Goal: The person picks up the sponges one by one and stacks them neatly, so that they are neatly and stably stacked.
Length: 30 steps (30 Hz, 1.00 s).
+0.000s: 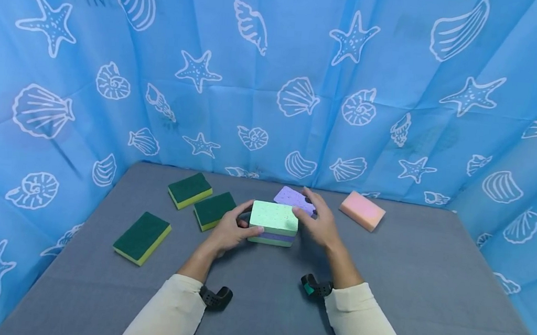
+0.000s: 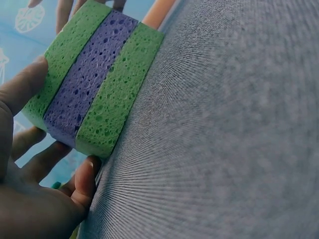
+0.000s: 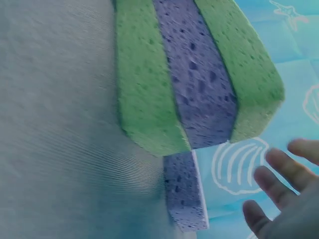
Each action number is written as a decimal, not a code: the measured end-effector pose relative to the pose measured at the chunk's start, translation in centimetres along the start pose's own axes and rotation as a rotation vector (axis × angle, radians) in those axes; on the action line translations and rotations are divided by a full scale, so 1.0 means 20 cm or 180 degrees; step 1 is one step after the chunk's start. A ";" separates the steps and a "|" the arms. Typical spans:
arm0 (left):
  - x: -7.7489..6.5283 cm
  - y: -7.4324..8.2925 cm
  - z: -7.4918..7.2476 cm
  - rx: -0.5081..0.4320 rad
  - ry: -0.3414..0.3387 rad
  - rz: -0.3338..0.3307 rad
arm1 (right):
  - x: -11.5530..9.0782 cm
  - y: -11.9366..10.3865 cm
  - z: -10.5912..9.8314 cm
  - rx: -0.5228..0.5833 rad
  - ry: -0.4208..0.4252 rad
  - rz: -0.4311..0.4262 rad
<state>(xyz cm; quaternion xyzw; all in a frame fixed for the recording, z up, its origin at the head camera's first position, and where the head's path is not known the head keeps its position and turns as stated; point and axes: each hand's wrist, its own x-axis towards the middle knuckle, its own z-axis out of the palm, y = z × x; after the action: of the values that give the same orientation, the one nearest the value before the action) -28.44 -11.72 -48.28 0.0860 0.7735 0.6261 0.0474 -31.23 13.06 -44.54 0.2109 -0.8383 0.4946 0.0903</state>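
Pale sleeves reach toward left fingers clamped on stacked sponges, right fingers spread beside them.

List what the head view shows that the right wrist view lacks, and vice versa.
Head view only: three green-and-yellow rectangular sponges, a peach rectangular sponge, the left hand.

Right wrist view only: the right end face of the green-purple-green sponge stack.

Both: that stack, a separate purple rectangular sponge, the right hand, grey cloth, blue seashell-print curtain.
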 end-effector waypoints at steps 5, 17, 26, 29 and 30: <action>0.00 0.00 0.00 -0.0011 0.0011 -0.0016 | 0.05 0.00 -0.05 -0.0007 0.0440 -0.0022; 0.00 0.00 0.00 -0.0019 -0.0005 -0.0067 | 0.16 0.12 -0.09 -0.0071 0.0200 0.0857; 0.01 -0.01 0.01 -0.0052 -0.0053 -0.0117 | 0.11 0.27 -0.06 -0.0225 -0.0317 0.1240; 0.00 -0.01 0.00 -0.0050 -0.0030 -0.0131 | 0.11 0.27 -0.05 -0.0149 -0.0407 0.1223; 0.00 -0.01 0.00 -0.0051 -0.0016 -0.0141 | 0.11 0.27 -0.04 -0.0155 -0.0426 0.1208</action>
<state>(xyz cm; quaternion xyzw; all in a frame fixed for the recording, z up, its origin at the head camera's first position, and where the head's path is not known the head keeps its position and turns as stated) -28.47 -11.79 -48.48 0.0700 0.7701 0.6308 0.0638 -35.60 15.48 -47.59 0.0793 -0.8788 0.4672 -0.0554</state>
